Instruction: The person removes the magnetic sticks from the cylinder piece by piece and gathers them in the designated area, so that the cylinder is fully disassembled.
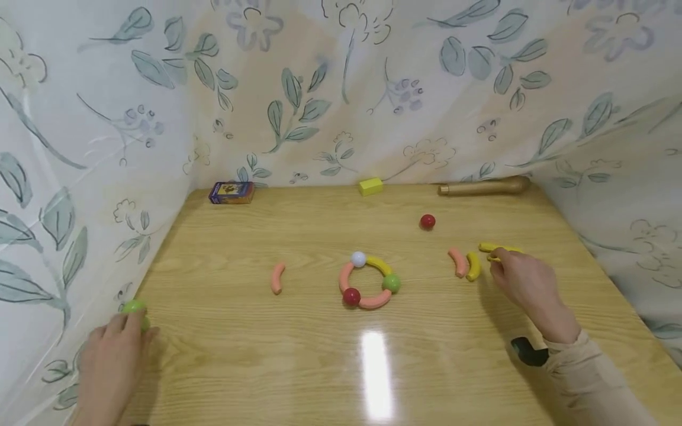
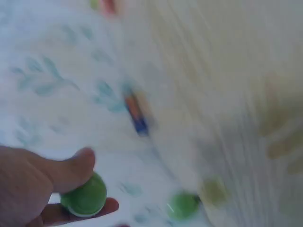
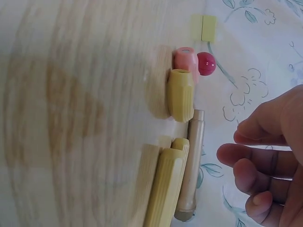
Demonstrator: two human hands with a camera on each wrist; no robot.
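Note:
At the left edge of the table, my left hand (image 1: 112, 358) pinches a green ball (image 2: 87, 196) between thumb and fingers. A second green ball (image 2: 183, 206) lies just beyond it. On the right side, my right hand (image 1: 527, 287) hovers with loosely bent fingers beside two yellow pieces (image 1: 486, 247); in the right wrist view its fingers hold nothing. Just left of that hand are a short curved yellow piece (image 1: 473, 266) and a curved pink piece (image 1: 457, 262). In the middle lies a ring of curved pink and yellow pieces (image 1: 379, 264) joined by white, green and red balls.
A loose pink piece (image 1: 277, 278) lies left of the ring, and a red ball (image 1: 428, 222) behind it to the right. Along the back stand a small blue box (image 1: 231, 193), a yellow block (image 1: 370, 186) and a wooden handle-like stick (image 1: 482, 187). Patterned cloth (image 1: 341, 94) encloses the table's back and sides.

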